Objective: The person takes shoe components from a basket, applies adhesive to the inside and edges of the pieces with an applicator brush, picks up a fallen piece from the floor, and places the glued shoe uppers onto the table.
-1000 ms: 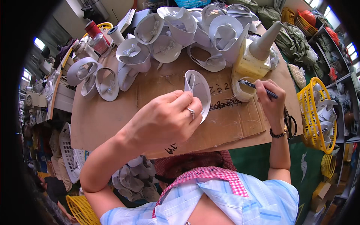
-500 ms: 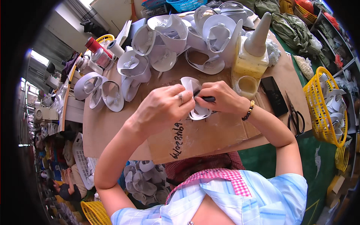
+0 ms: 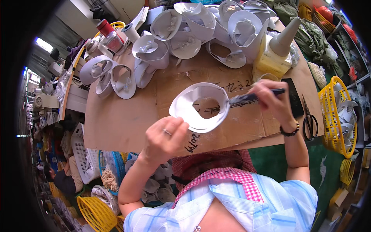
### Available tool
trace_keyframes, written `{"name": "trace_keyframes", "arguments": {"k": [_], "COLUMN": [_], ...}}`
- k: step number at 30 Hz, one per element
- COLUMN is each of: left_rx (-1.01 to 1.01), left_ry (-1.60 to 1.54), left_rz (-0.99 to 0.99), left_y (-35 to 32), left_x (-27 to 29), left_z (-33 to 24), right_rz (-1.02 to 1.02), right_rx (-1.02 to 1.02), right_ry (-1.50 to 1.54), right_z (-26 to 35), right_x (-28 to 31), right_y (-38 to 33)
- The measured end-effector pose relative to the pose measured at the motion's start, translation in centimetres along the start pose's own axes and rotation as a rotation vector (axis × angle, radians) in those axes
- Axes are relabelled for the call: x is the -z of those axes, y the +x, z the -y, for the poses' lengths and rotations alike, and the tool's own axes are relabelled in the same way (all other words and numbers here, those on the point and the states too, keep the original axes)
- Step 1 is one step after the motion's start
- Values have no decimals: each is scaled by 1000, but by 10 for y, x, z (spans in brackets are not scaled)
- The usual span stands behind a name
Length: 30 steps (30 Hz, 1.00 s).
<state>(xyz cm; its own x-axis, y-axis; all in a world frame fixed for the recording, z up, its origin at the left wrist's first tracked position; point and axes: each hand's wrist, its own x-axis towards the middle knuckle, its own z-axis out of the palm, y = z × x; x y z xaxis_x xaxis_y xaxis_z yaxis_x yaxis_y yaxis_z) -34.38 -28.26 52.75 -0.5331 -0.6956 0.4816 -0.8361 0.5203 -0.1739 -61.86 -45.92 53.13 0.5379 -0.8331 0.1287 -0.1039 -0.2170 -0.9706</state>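
My left hand pinches the lower left edge of a white ring-shaped piece of thin sheet material, held up above the table. Through its wide hole the cardboard shows. Closed round the dark handle of a brush is my right hand, to the right of the piece. The bristle end of the brush meets the piece's right rim; whether it touches or hovers just over it I cannot tell. Right behind that hand stands a squarish pot of yellowish liquid with a grey cone on top.
Similar white pieces, some with clear beads, are heaped along the table's far side. Black scissors and a flat black case lie at the right. A yellow basket of white pieces stands beyond the right edge. Cardboard covers the table.
Both hands were close together on the piece, which was seen more edge-on. Now it faces up, the right hand has drawn off to the right with the brush, and the left is lower.
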Motion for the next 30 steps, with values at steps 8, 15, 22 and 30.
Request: {"name": "trace_keyframes", "arguments": {"k": [8,15,22,30], "left_rx": [1664,1761,1745,1223], "left_ry": [-1420,-1387,-1347,-795], "left_rz": [-560,-454,-430,-489], "left_y": [-97,-102,-97,-80], "left_x": [-39,-37,-36,-25], "left_z": [-6,-3,-4,-33], "right_rz": [-392,-20,64,238], "right_rx": [-25,-78,145,60], "right_ry": [-463,139,91,216], "right_z": [-10,-26,-40,28], "right_x": [38,-26,-101,-63], "right_y": [-7,1,18,28]}}
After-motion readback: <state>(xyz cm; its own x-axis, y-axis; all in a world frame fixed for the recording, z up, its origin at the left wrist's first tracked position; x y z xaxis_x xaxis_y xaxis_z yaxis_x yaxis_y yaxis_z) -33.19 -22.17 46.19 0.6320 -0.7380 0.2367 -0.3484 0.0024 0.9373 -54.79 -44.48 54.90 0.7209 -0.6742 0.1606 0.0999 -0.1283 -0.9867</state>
